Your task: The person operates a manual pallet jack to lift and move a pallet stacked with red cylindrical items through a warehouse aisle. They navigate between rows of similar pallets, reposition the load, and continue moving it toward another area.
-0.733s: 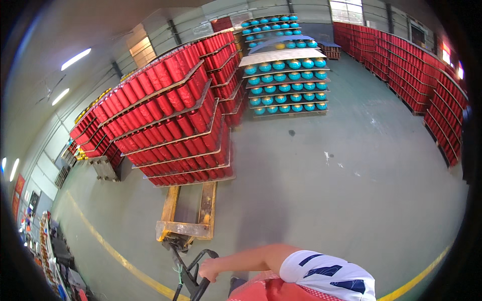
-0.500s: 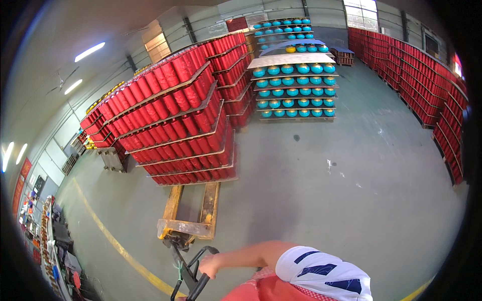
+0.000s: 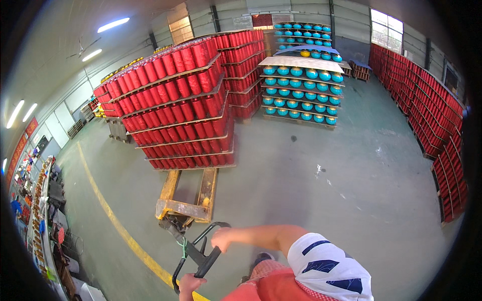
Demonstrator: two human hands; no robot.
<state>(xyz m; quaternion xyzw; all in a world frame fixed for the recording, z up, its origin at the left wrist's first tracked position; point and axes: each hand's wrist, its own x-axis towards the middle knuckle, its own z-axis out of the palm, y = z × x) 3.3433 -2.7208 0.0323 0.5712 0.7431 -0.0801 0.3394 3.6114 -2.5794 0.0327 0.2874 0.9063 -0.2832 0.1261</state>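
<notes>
Scene is reading bright, evenly lit. Long white ceiling tube lights [image 3: 113,24] are glowing upper left, w/ slight bloom. Daylight is coming thru tall paned windows [image 3: 385,31] upper right, blowing out a bit. Smooth grey-green concrete floor [image 3: 321,190] is showing soft sheen, only faint shadows. Heavy fisheye: straight edges are bending near rim, black vignette is ringing frame. Centre is staying sharp; left-edge clutter is smearing, too small to read.

Teal round pots [image 3: 301,88] stacked on boards sit at 12 o'clock, red stacks [image 3: 427,115] line the wall at 3, yellow floor line [image 3: 108,210] runs at 8.
</notes>
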